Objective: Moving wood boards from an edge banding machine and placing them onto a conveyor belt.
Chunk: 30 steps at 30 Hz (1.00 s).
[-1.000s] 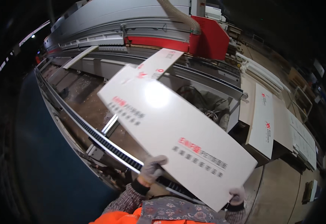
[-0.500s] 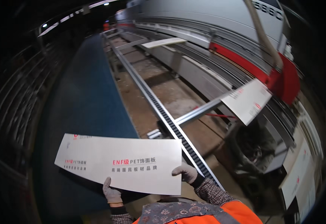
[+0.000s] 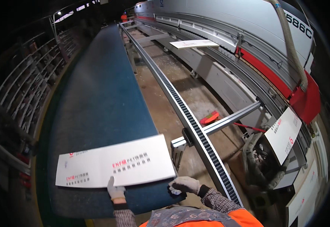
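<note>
A white rectangular panel (image 3: pixel 97 166) with red and grey print lies across the near end of the blue conveyor belt (image 3: pixel 108 94). My left hand (image 3: pixel 115 190), in a pale glove, is at its near edge, the thumb over the top face and the other fingers partly hidden below the edge. Just off the panel's near right corner is my right hand (image 3: pixel 186 185), gloved too and apart from the panel. Its fingers are curled at the belt's corner, over a small whitish and dark patch that I cannot make out.
A roller rail (image 3: pixel 176 94) runs along the belt's right. Beyond it stands a long machine (image 3: pixel 225 22) with a red cover (image 3: pixel 306 99) and a hose (image 3: pixel 291 41). Other white panels (image 3: pixel 284 134) lie on it. A sack (image 3: pixel 261 159) stands below; a red-orange brush head (image 3: pixel 209 118) lies on the floor.
The panel has gone from being held up in both hands to resting on the belt. My right hand has let go of its right edge and moved down. The view has shifted.
</note>
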Motion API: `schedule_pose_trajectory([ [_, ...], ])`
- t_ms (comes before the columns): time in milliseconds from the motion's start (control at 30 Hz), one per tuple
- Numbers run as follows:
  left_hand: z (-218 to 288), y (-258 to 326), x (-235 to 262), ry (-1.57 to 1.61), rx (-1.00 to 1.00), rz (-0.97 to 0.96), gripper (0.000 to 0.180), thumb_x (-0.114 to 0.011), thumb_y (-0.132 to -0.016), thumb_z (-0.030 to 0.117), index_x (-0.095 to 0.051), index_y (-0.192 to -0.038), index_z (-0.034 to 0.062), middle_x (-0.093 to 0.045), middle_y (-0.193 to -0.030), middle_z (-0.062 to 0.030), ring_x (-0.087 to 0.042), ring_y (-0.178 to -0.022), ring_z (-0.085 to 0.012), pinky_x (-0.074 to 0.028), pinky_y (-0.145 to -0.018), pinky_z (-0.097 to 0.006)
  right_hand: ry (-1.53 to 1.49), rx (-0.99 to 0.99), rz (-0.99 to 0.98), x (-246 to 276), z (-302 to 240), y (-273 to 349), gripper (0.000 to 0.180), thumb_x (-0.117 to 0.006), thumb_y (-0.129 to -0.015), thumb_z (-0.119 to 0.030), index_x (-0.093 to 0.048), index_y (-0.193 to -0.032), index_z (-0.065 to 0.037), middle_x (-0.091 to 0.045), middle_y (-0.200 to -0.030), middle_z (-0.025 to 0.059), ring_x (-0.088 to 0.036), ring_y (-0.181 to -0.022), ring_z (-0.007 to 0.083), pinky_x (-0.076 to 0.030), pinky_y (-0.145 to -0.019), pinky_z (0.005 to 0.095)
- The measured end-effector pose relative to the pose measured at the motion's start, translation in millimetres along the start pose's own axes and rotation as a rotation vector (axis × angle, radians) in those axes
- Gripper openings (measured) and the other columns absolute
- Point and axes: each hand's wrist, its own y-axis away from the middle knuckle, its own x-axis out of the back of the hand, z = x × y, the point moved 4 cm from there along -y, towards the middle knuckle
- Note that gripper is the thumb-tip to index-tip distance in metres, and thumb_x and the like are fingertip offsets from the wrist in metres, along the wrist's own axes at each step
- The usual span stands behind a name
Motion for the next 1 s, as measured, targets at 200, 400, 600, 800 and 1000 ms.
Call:
schedule_pose_trajectory([
  [200, 20.0, -162.9, -62.7, 0.134, -0.184, -0.073, 0.034, -0.065, -0.096, 0.023, -0.064, -0.121, -0.0006, -0.071, -0.114, -0.0128, -0.067, -0.104, -0.026, -0.054, -0.089, -0.036, 0.085, 0.171, 0.144, -13.7, -16.1, 54.0, 0.038, -0.058, -0.104, -0.023, -0.061, -0.129, 0.006, -0.07, -0.119, 0.012, -0.066, -0.105, 0.015, -0.052, -0.093, 0.0274],
  [400, 24.5, -228.2, -127.6, -0.329, 0.243, -0.093, 0.055, -0.07, -0.093, 0.044, -0.061, -0.114, -0.0054, -0.069, -0.113, -0.0203, -0.069, -0.101, -0.0314, -0.057, -0.089, -0.042, 0.183, 0.236, 0.324, -18.4, -31.2, 117.5, 0.041, -0.059, -0.103, -0.024, -0.058, -0.134, 0.003, -0.068, -0.122, 0.0127, -0.066, -0.106, 0.0162, -0.052, -0.096, 0.0293],
  [600, -7.3, -192.7, -129.4, -0.718, 0.122, -0.124, 0.062, -0.067, -0.095, 0.048, -0.058, -0.117, -0.0093, -0.065, -0.118, -0.0251, -0.066, -0.108, -0.0351, -0.053, -0.096, -0.042, -0.113, 0.717, 0.52, 30.7, -73.5, 233.6, 0.042, -0.054, -0.105, -0.024, -0.054, -0.134, 0.007, -0.066, -0.122, 0.0142, -0.067, -0.11, 0.0227, -0.055, -0.096, 0.0388],
  [800, -57.4, -145.9, -132.1, -0.616, 0.096, -0.196, 0.038, -0.065, -0.098, 0.042, -0.063, -0.103, 0.0043, -0.068, -0.1, -0.0124, -0.065, -0.092, -0.0241, -0.053, -0.085, -0.036, -0.94, 1.327, 0.721, 235.1, -10.0, 377.3, 0.051, -0.054, -0.104, -0.038, -0.053, -0.136, 0.001, -0.058, -0.137, 0.0207, -0.057, -0.126, 0.0362, -0.047, -0.109, 0.0466],
  [1000, -105.9, -39.7, -234.7, -0.527, 0.142, -0.41, 0.027, -0.062, -0.101, 0.035, -0.064, -0.106, 0.0086, -0.069, -0.103, -0.0069, -0.066, -0.094, -0.0211, -0.054, -0.084, -0.032, -1.078, 1.618, 0.888, 356.8, 32.5, 489.8, 0.059, -0.073, -0.093, -0.035, -0.047, -0.142, -0.016, -0.051, -0.144, 0.0119, -0.049, -0.132, 0.0345, -0.043, -0.11, 0.0519],
])
